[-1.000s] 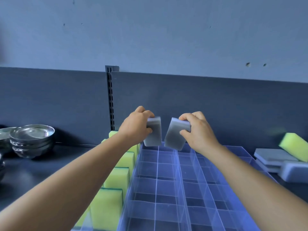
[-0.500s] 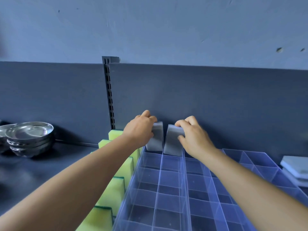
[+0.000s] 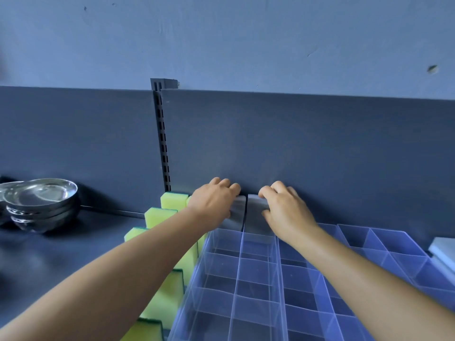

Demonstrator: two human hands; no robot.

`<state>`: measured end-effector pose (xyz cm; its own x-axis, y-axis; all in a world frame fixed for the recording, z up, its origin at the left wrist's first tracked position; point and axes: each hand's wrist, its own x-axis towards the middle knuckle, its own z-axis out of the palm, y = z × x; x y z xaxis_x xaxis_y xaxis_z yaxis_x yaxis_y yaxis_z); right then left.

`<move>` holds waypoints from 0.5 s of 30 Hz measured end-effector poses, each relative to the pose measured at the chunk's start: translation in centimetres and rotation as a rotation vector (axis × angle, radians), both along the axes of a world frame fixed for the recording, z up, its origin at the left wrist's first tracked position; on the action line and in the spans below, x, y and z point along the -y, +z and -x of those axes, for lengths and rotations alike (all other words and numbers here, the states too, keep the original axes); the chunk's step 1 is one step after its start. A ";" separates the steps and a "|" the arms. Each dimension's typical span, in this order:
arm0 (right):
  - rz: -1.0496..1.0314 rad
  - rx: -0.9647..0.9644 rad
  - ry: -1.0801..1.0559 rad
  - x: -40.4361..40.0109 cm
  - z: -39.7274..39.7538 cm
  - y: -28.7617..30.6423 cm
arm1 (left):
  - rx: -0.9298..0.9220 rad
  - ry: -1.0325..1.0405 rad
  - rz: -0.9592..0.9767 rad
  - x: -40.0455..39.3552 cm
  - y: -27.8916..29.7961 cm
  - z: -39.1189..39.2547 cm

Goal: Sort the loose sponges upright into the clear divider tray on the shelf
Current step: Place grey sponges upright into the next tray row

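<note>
Both my hands are at the far end of the clear divider tray, each curled round a grey sponge. My left hand pinches the left grey sponge from above, fingers over its top edge, thumb side toward me. My right hand grips the right grey sponge the same way. These two sponges stand upright, side by side and almost touching, in the tray's rearmost compartments against the dark back panel of the shelf. Whether their lower edges reach the tray floor I cannot tell. Left of the tray, a row of yellow sponges stands upright along its wall. Farther left of the tray sit stacked metal bowls. Right of the tray, flat pale sponges lie at the frame's edge.
</note>
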<state>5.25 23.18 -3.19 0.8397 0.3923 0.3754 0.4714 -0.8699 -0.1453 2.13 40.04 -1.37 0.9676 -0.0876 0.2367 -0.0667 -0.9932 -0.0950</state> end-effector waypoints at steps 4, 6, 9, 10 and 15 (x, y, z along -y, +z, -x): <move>0.052 0.006 -0.008 -0.2 0.3 -0.3 | -0.033 -0.021 0.007 0.0 -0.1 0.2; 0.069 -0.015 -0.012 -0.3 0.6 -0.1 | -0.062 -0.020 -0.017 0.0 0.2 0.3; 0.042 -0.072 -0.025 -0.1 1.5 0.6 | -0.082 -0.026 -0.035 0.2 0.6 0.8; 0.025 -0.079 -0.032 0.1 2.0 0.9 | -0.076 -0.033 -0.024 0.3 0.8 1.1; 0.041 -0.045 -0.094 2.3 4.5 2.1 | -0.002 -0.125 0.042 1.9 1.6 2.3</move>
<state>0.74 20.84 -1.11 0.8892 0.3256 0.3214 0.3814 -0.9155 -0.1278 -0.20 38.15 0.28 0.9503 -0.1977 0.2405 -0.1905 -0.9802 -0.0530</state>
